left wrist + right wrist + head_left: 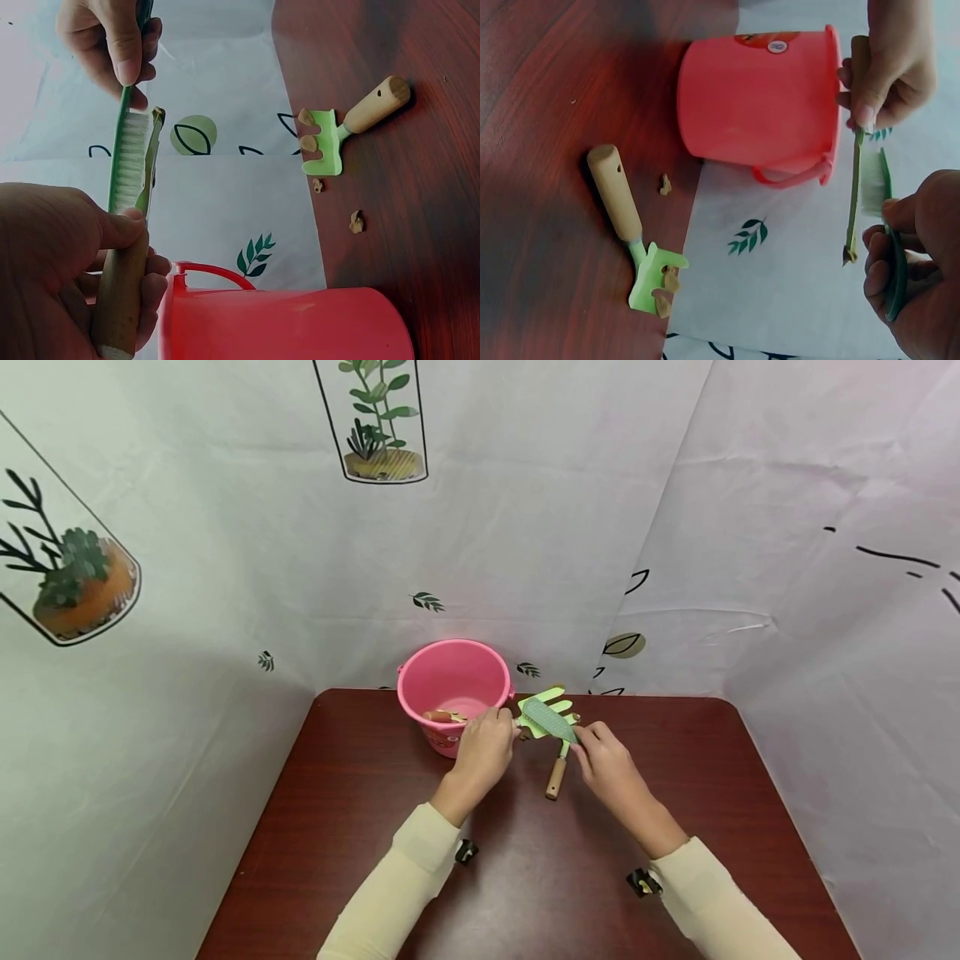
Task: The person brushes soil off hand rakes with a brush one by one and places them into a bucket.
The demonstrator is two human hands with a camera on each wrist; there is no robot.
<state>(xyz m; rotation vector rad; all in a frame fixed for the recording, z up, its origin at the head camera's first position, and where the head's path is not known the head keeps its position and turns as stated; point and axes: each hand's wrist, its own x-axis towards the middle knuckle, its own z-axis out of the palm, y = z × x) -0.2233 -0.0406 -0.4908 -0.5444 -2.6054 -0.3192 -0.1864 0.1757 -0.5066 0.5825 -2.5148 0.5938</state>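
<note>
My left hand (486, 743) grips the wooden handle of a light green garden fork (854, 187), seen edge-on in both wrist views, with brown matter at its tip. In my right hand (609, 764) is a green scrubbing brush (550, 720), pinched at one end. Its white bristles (133, 154) face the fork's metal head, touching or very close to it. Below them on the table lies a small green hand rake (328, 142) with a wooden handle. Brown lumps (663, 306) sit at its tines. The brush hides part of the fork and rake in the head view.
A pink bucket (420, 693) stands at the table's back edge, left of the hands, with a wooden-handled tool (438, 716) inside. Small brown crumbs (357, 221) lie on the brown table (360, 827). A printed fabric wall (525, 568) rises behind.
</note>
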